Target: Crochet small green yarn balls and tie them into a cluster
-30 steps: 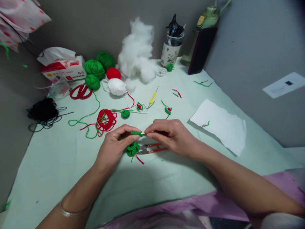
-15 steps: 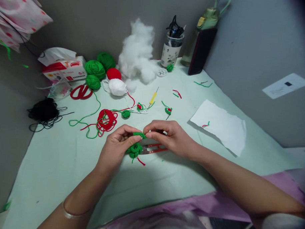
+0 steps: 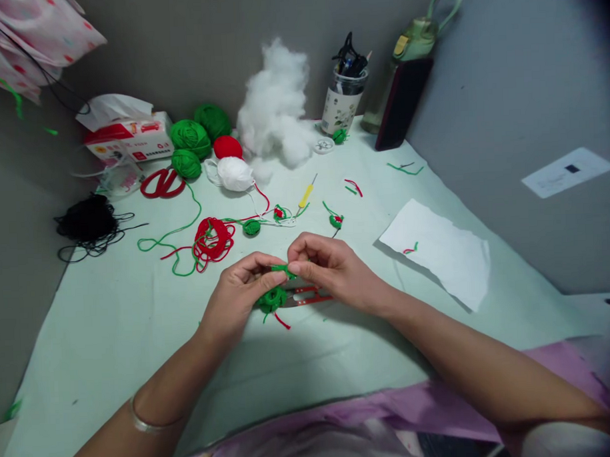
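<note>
Between my two hands is a small green crocheted piece (image 3: 282, 269). My left hand (image 3: 247, 284) pinches it between thumb and fingers. My right hand (image 3: 331, 271) has thumb and fingertips pressed together at its right end; whether a needle or a yarn end is there is too small to tell. Beneath, on the table, lies another green crocheted piece (image 3: 272, 300), partly covered by my left hand. Red-handled thread snips (image 3: 307, 296) lie beside it, under my right hand. A short red yarn end (image 3: 283, 321) sticks out in front.
Behind my hands are a red yarn coil (image 3: 213, 240), a yellow-handled crochet hook (image 3: 306, 196) and small crocheted pieces (image 3: 336, 221). Yarn balls (image 3: 190, 139), red scissors (image 3: 162, 184), white stuffing (image 3: 275, 103), a pen cup (image 3: 341, 104) and a bottle (image 3: 421, 34) stand farther back. White paper (image 3: 446, 250) lies right.
Both hands have shifted slightly, the left a little to the right and the right a little up. The green crocheted piece stays between them.
</note>
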